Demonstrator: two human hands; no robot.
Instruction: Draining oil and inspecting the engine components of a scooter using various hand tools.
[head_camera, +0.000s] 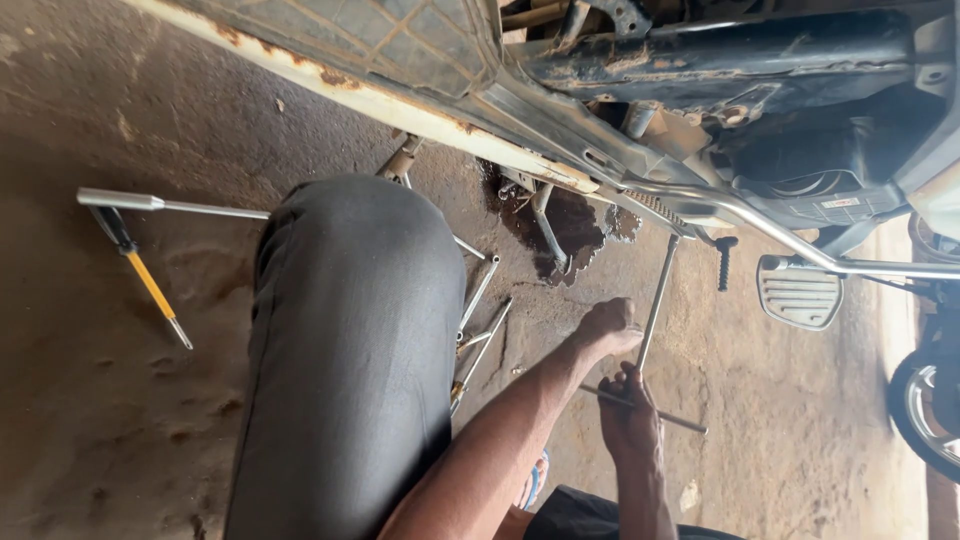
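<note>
While we crouch beside the motorcycle (700, 90), both hands work a T-handle wrench (655, 305) at the centre-right of the view. Our left hand (608, 328) sits at 9 o'clock of the wrench shaft, fingers curled closed around its lower part. Our right hand (630, 405) lies at 6 o'clock of the left hand, fingers wrapped shut on the crossbar (672, 418), which runs from 10 to 4 o'clock across the floor (100, 430). The shaft rises toward 12 o'clock and meets the underside of the motorcycle just beside the chrome bar (780, 235). A ribbed footrest (798, 292) sits at 3 o'clock of the shaft. An oil stain (565, 225) darkens the floor at 11 o'clock of our left hand.

Our knee (350, 350), in grey trousers, fills the middle of the view. Several long socket wrenches (480, 320) lie on the floor between the knee and the left hand. At 9 o'clock of the knee, well apart from the hands, lie a steel bar (170, 205) and a yellow-shafted screwdriver (150, 285). A wheel (925, 410) shows at the right edge.
</note>
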